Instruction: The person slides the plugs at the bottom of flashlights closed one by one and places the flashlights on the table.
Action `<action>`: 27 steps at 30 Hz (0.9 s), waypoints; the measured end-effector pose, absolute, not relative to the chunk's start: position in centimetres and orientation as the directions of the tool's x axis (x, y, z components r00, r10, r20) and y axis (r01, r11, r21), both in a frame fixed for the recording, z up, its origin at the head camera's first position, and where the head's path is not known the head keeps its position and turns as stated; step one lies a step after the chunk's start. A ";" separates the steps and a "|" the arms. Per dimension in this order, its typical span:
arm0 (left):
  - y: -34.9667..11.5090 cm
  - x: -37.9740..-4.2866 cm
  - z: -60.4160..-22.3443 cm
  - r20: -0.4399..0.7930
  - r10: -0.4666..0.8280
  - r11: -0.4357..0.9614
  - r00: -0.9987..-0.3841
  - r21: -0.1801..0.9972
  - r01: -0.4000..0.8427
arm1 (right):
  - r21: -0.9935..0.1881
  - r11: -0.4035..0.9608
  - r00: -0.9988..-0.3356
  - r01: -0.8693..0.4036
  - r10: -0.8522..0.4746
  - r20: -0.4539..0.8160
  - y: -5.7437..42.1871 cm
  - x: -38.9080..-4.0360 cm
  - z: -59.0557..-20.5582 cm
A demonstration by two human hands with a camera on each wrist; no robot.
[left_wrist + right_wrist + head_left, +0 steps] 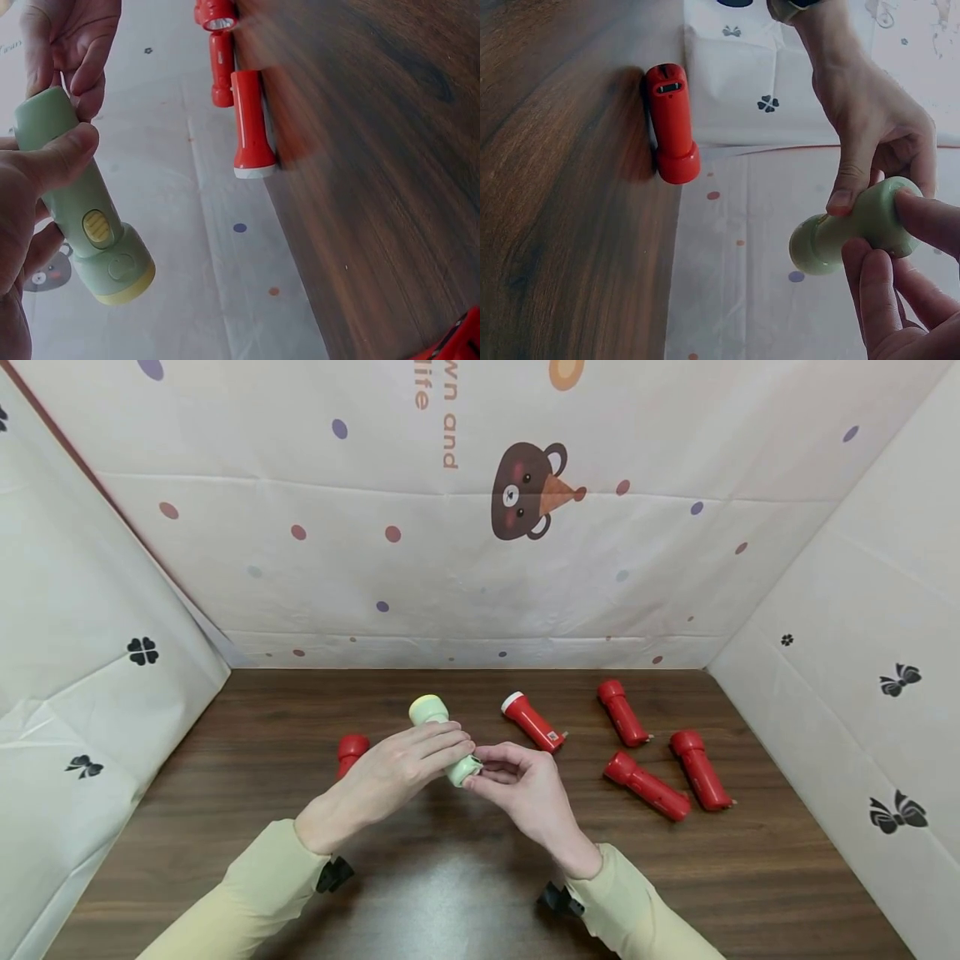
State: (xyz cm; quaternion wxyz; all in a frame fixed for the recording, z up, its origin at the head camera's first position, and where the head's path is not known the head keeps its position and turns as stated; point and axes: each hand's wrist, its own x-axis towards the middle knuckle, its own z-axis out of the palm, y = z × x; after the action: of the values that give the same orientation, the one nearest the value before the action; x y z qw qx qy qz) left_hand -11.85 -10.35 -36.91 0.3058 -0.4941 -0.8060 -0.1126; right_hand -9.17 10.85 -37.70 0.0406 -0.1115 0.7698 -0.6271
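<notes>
A pale green flashlight [428, 709] with a yellow rim is raised above the table. My left hand [401, 770] grips its barrel, thumb on one side and fingers round the other. In the left wrist view the flashlight [84, 199] shows a ribbed yellow switch, and its head points away from the right hand. The fingertips of my right hand [531, 787] pinch the tail end. From the right wrist view, the right thumb and fingers touch the rounded tail of the flashlight [832, 238]; details under the fingertips are hidden.
On the brown wooden table [442, 893] lie several red flashlights. One with a white rim [533, 722] lies just beyond the right hand. Others [701, 770] are grouped at the right. Another red flashlight [352, 750] lies partly behind the left hand. Patterned white sheets stand around the table.
</notes>
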 end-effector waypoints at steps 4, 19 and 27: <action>-10.5 -12.0 -36.8 0.591 0.741 0.474 -0.317 -0.127 0.871 | -0.970 0.210 -0.974 -0.125 -0.213 0.079 10.8 -9.2 -37.9; -11.3 -12.3 -36.3 0.500 0.801 0.454 -0.330 -0.146 0.879 | -0.930 0.310 -0.960 -0.198 -0.253 0.119 10.8 -9.2 -38.1; -11.8 -12.4 -36.4 0.463 0.823 0.457 -0.328 -0.199 0.867 | -0.931 0.300 -0.953 -0.209 -0.277 0.124 10.3 -9.4 -38.4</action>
State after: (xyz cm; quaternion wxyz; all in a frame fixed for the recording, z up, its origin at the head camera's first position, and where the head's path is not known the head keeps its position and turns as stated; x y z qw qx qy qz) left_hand -12.41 -11.77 -36.42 0.2575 -0.5193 -0.8138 -0.0421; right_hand -9.41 10.31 -38.35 0.0299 -0.1508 0.8057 -0.5721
